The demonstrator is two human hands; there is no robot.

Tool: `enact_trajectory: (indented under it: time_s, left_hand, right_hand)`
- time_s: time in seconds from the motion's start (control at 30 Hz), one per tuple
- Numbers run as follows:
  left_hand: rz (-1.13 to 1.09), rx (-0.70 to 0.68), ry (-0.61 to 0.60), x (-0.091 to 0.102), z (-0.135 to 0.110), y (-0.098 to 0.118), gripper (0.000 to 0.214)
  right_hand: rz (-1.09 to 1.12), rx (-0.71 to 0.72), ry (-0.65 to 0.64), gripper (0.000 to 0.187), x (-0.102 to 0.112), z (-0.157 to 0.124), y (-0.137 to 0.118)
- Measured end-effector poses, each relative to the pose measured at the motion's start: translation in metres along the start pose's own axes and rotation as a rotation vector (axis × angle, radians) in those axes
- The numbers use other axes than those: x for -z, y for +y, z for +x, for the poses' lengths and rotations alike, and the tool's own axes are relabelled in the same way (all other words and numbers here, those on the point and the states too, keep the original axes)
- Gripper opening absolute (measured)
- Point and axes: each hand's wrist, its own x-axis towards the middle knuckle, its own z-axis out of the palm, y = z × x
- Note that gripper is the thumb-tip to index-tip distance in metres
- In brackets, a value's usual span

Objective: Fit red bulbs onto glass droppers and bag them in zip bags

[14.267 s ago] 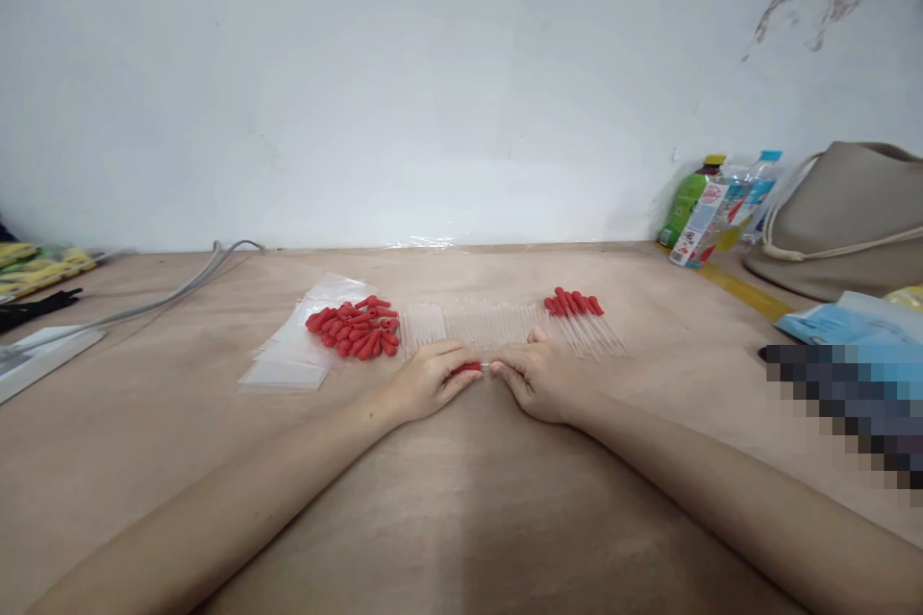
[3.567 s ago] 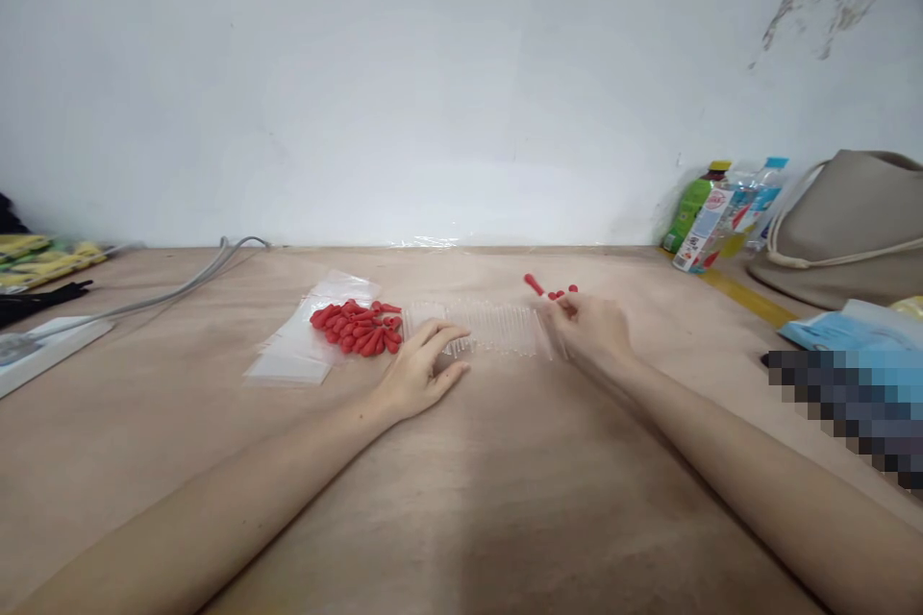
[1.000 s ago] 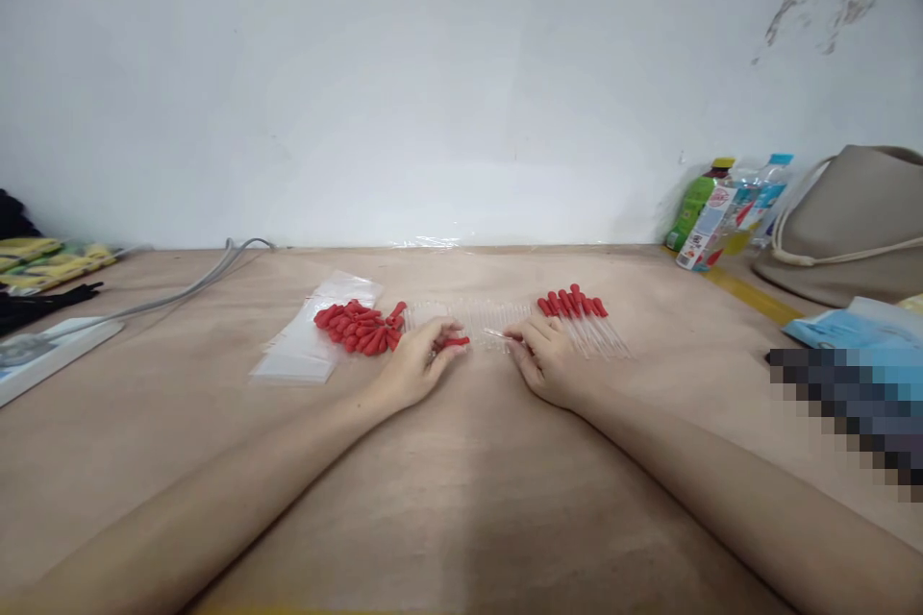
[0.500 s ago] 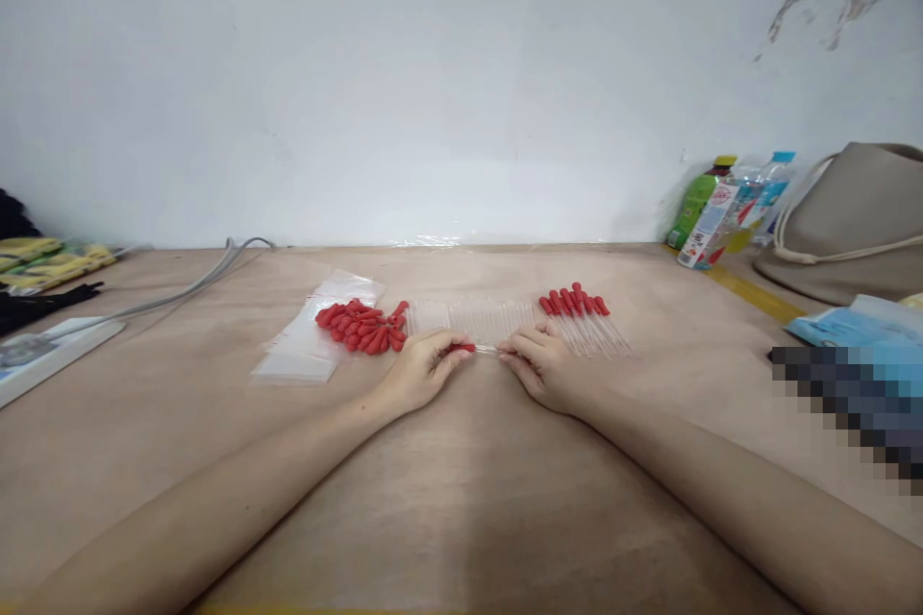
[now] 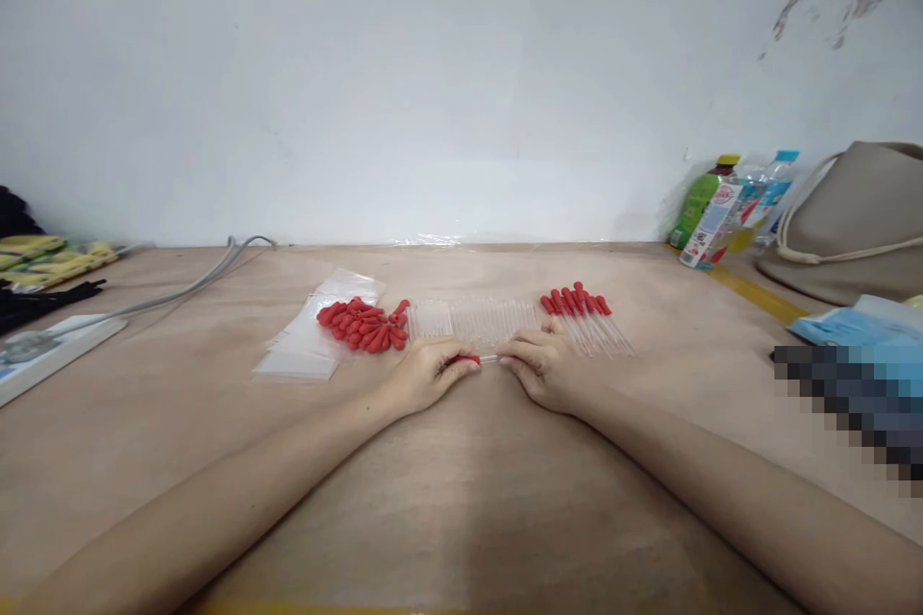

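Note:
My left hand (image 5: 431, 373) is closed around a red rubber bulb (image 5: 470, 360), whose open end points right. A clear glass tube (image 5: 489, 358) runs from the bulb to my right hand (image 5: 537, 363), which pinches it between thumb and fingers. The join of bulb and tube is too small to make out. Behind my hands lies a row of clear dropper tubes (image 5: 472, 315). Left of the row is a pile of loose red bulbs (image 5: 364, 327). To the right are several droppers with red bulbs fitted (image 5: 577, 300), their tubes slanting toward me.
Clear plastic bags (image 5: 299, 351) lie under and beside the bulb pile. A white power strip (image 5: 64, 356) with a grey cable (image 5: 194, 288) is at left. Bottles (image 5: 699, 202), a grey bag (image 5: 851, 221) and a blue packet (image 5: 843, 322) stand or lie at right.
Both hands have stayed nearly in place, with the bulb and tube shifted slightly toward me. My left hand's fingers now cover more of the bulb.

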Motion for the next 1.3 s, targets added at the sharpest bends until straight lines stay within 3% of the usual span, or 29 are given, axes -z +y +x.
enact_trajectory:
  time_s: [0.3, 0.6, 0.77, 0.9, 0.97, 1.03, 1.1, 1.2, 1.3]
  left_hand:
    - [0.061, -0.076, 0.011, -0.002, -0.001, -0.003, 0.014]
    - [0.103, -0.132, -0.029, -0.003, -0.002, -0.002, 0.017]
    - [0.092, -0.103, -0.011, -0.004, -0.001, -0.002, 0.016]
    - [0.084, -0.056, 0.041, -0.003, -0.001, -0.001, 0.012]
    - [0.096, -0.028, 0.092, -0.001, -0.002, -0.002, 0.021]
    - [0.12, -0.009, 0.148, 0.001, -0.003, -0.002, 0.035]
    - [0.137, -0.006, 0.171, 0.003, -0.005, -0.003, 0.04]
    - [0.135, -0.01, 0.136, 0.004, -0.006, -0.003, 0.035]
    - [0.113, -0.009, 0.088, 0.004, -0.005, -0.002, 0.029]
  right_hand:
    - [-0.062, -0.001, -0.027, 0.027, 0.001, 0.002, -0.013]
    - [-0.059, -0.099, -0.183, 0.031, 0.0, 0.006, -0.02]
    - [0.05, -0.165, -0.245, 0.029, -0.001, 0.009, -0.02]
    - [0.005, -0.113, -0.267, 0.026, 0.005, 0.011, -0.02]
    - [-0.01, -0.088, -0.223, 0.023, 0.007, 0.011, -0.015]
    - [0.002, -0.167, -0.134, 0.022, 0.009, 0.01, -0.003]
    - [0.01, -0.359, -0.026, 0.023, 0.011, 0.008, 0.014]
    - [-0.042, -0.673, 0.11, 0.023, 0.017, 0.004, 0.041]
    - [-0.178, -0.92, 0.149, 0.028, 0.025, 0.002, 0.058]
